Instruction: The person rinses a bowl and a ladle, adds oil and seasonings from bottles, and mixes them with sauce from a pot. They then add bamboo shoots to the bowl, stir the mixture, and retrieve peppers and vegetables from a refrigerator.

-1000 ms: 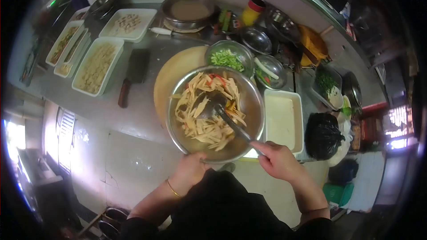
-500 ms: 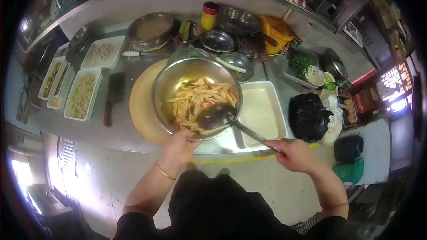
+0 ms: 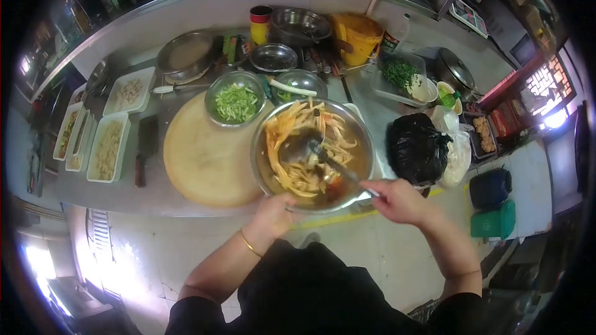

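Note:
My left hand (image 3: pixel 272 216) grips the near left rim of a large steel bowl (image 3: pixel 362 142). The bowl is tilted, and pale yellow strips of food (image 3: pixel 292 177) sit inside it in brownish liquid with bits of red. A dark metal ladle (image 3: pixel 344 174) is held by its handle in my right hand (image 3: pixel 398 201). Its head lies among the strips, partly hidden and blurred. Behind the bowl a white tray (image 3: pixel 381 164) is mostly covered from view. To the left are a round wooden cutting board (image 3: pixel 205 161) and a bowl of chopped green vegetable (image 3: pixel 236 99).
A cleaver (image 3: pixel 148 139) and white trays of cut food (image 3: pixel 108 149) lie to the left. A black plastic bag (image 3: pixel 417 149) is at the right, near a container of chopped herbs (image 3: pixel 400 74). Metal bowls (image 3: pixel 273 58) and a yellow bucket (image 3: pixel 358 40) line the back.
The large bowl has moved right, off the cutting board and over the white tray, and tilted. The bowl of green vegetable is now uncovered. The ladle has shifted the strips inside.

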### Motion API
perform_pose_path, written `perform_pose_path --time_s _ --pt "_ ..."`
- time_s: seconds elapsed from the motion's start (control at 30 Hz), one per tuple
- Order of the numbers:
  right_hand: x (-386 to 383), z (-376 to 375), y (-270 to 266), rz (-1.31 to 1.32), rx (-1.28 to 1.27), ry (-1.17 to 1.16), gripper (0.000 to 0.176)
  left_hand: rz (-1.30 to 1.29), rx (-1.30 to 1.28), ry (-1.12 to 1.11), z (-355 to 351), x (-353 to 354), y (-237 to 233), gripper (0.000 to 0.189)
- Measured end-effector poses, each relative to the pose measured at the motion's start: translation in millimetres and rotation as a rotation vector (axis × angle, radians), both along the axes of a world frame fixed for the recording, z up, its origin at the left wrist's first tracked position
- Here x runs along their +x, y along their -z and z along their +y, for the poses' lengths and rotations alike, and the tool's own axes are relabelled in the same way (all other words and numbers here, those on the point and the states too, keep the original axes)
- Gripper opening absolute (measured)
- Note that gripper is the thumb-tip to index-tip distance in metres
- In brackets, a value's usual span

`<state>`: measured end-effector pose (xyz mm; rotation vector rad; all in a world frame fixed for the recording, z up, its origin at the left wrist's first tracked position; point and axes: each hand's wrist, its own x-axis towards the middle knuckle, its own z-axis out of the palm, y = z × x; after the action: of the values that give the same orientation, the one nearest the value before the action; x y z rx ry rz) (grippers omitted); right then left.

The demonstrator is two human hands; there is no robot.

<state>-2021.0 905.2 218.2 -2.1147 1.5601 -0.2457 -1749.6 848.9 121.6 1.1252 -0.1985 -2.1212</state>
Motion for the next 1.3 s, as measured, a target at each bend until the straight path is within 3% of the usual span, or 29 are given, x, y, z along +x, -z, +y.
perform_pose_path --time_s 0.03,0.07,0.13,0.23,0.27,0.33,0.4,0.43,0.47,0.53,0.63,0.7,0.73,0.87,0.97,1.07,1.17,1.2,1.23,1.3 --pt "3.2 0.8 0.3 -0.021 -0.049 -0.056 0.047 0.075 0.036 -0.001 -12.5 0.9 1.0 0.039" --pt "-1.7 6.7 -15.5 0.027 0.107 -0.015 0.045 0.146 0.073 -0.001 -28.6 8.9 8.1 0.040" --pt "-21.6 12.4 -23.5 0.047 0.161 0.055 0.043 0.270 0.109 -0.050 -45.9 19.6 26.3 0.044" --pt "-22.7 7.9 -18.0 0.009 0.137 0.129 0.042 -0.023 0.176 -0.025 -15.5 1.2 36.8 0.044" --pt "-23.5 5.2 -0.3 -0.041 0.074 0.105 0.042 0.035 0.065 0.032 -2.1 -6.1 34.5 0.043" --pt "-17.6 4.8 7.1 -0.050 0.025 0.048 0.045 -0.108 -0.367 0.237 -16.1 9.6 104.3 0.042" --pt "-20.8 12.4 -18.8 -0.006 0.173 0.041 0.045 0.238 0.124 0.027 -40.0 8.1 56.3 0.042" --pt "-26.6 16.3 -26.5 0.015 0.244 0.044 0.045 0.199 0.100 0.025 -41.7 9.5 39.8 0.042" --pt "-36.9 17.8 -20.9 0.009 0.115 0.025 0.045 0.163 0.078 0.023 -42.5 9.8 30.4 0.041" --pt "-36.7 6.9 -15.8 -0.035 0.086 0.104 0.045 -0.003 0.047 0.039 -26.4 2.7 26.4 0.040" --pt "-29.7 1.9 -2.0 -0.069 0.083 0.111 0.044 0.186 -0.048 0.099 -3.6 -17.1 18.2 0.041" --pt "-25.2 9.5 -9.2 -0.049 0.099 0.023 0.043 0.196 0.062 0.052 -23.1 -9.7 12.4 0.044" --pt "-27.5 11.1 -27.7 0.009 0.231 0.043 0.042 0.203 0.075 0.028 -37.1 -2.9 16.3 0.044" --pt "-38.9 3.0 -23.8 0.033 0.173 0.167 0.045 0.149 0.033 0.021 -21.7 -13.2 32.9 0.046" --pt "-29.7 2.1 10.4 -0.111 -0.010 0.076 0.045 0.169 -0.007 0.083 -18.6 -25.9 39.1 0.046" --pt "-43.3 12.7 -7.2 -0.040 0.116 0.061 0.046 0.227 -0.017 0.082 -63.5 -9.6 55.5 0.040" --pt "-53.5 11.5 -12.6 -0.064 0.143 0.177 0.046 0.220 0.019 0.037 -42.9 -16.2 30.4 0.040" --pt "-51.0 6.8 -2.7 -0.092 0.118 0.199 0.046 0.225 0.058 0.068 -30.7 -24.2 54.9 0.045" --pt "-48.0 2.8 7.1 -0.120 0.092 0.223 0.046 0.207 0.026 0.072 -26.4 -31.7 44.5 0.045" --pt "-44.2 4.6 8.1 -0.080 0.099 0.123 0.045 0.176 -0.038 0.074 -19.1 -41.8 25.9 0.046"
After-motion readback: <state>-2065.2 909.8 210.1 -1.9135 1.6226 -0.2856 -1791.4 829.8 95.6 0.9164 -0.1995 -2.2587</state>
